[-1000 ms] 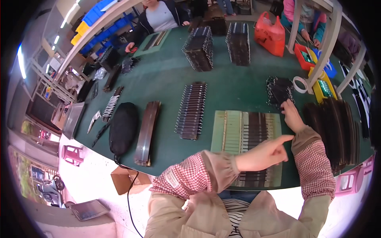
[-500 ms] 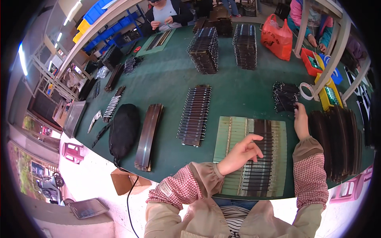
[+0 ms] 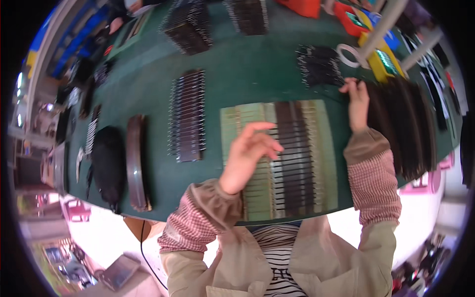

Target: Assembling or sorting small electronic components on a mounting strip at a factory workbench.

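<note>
My left hand (image 3: 249,156) hovers with fingers loosely spread over a pale green tray (image 3: 237,123) that carries rows of small dark slotted parts (image 3: 294,148). It holds nothing that I can see. My right hand (image 3: 357,102) reaches to the far right edge of that tray, its fingertips at a loose heap of small black parts (image 3: 316,64) and beside a stack of long dark strips (image 3: 405,123). Whether the right fingers pinch a part is not visible.
The green table (image 3: 232,74) also bears a rack of dark parts (image 3: 188,116), a curved brown strip (image 3: 134,161), a black bag (image 3: 106,166), a tape roll (image 3: 348,54), and more racks (image 3: 190,27) at the back. A pink stool (image 3: 76,210) stands below left.
My left hand drew back from the right side of the tray to its middle and lifted. My right hand stays at the heap of black parts. The view has tilted down and closer.
</note>
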{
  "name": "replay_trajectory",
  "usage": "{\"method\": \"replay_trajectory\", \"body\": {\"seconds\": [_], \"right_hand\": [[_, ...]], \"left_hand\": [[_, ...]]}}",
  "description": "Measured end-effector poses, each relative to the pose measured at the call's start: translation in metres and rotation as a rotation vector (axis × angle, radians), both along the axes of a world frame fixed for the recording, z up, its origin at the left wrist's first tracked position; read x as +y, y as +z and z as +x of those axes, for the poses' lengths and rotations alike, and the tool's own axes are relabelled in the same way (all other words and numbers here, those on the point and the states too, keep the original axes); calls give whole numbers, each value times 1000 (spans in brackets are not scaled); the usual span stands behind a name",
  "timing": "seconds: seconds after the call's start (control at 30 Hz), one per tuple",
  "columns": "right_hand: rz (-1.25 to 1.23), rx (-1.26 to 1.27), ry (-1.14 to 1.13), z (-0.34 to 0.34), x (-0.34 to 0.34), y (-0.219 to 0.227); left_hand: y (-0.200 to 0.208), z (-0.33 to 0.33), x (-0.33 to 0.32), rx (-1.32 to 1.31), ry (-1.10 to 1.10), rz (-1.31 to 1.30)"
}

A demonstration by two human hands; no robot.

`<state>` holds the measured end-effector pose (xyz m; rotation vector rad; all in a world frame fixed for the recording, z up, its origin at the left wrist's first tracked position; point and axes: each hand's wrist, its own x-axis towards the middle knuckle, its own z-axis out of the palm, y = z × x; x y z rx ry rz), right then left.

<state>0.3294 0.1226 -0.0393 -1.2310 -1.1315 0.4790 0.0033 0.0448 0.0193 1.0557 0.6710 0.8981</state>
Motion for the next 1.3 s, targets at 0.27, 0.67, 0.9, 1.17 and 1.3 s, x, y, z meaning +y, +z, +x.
{"method": "replay_trajectory", "body": {"seconds": [0.27, 0.67, 0.9, 1.17, 1.3], "right_hand": [[-28, 102, 28, -3, -15, 9], [-179, -348, -24, 1, -18, 38], [-366, -693, 65, 9, -29, 30], [-520, -310, 514, -45, -45, 81], [-544, -213, 716, -71, -45, 92]], "left_hand": [[-3, 4, -1, 100, 42, -8], [4, -9, 5, 183, 118, 29], [5, -14, 14, 221, 123, 61], [0, 14, 33, 210, 93, 193], [-2, 23, 50, 233, -126, 160]]}}
